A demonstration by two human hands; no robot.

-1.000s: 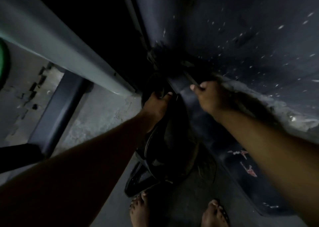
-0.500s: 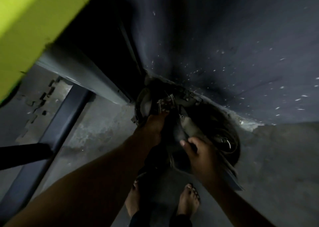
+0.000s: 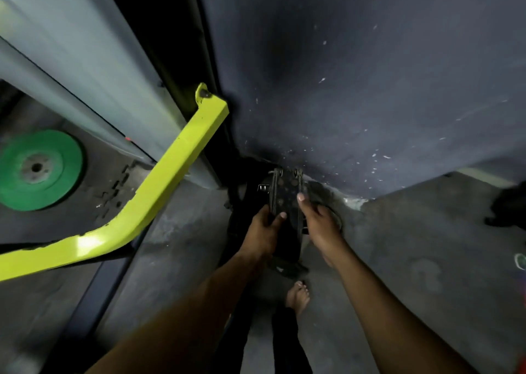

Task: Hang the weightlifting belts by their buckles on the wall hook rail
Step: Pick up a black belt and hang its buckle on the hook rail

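Hands grip one weightlifting belt (image 3: 285,200) low by the wall's foot: left hand (image 3: 263,231) and right hand (image 3: 318,225) clasp its edges. Pickup step; next, lift toward an unseen hook rail.

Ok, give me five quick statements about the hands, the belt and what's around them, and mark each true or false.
1. Both hands grip the belt. True: left hand and right hand hold its two edges.
2. The belt hangs from a hook. False: no hook shows; it is held low by the wall.
3. The weight plate is red. False: green.
4. A yellow-green bar runs on the left. True.
5. The person wears shoes. False: a bare foot shows.
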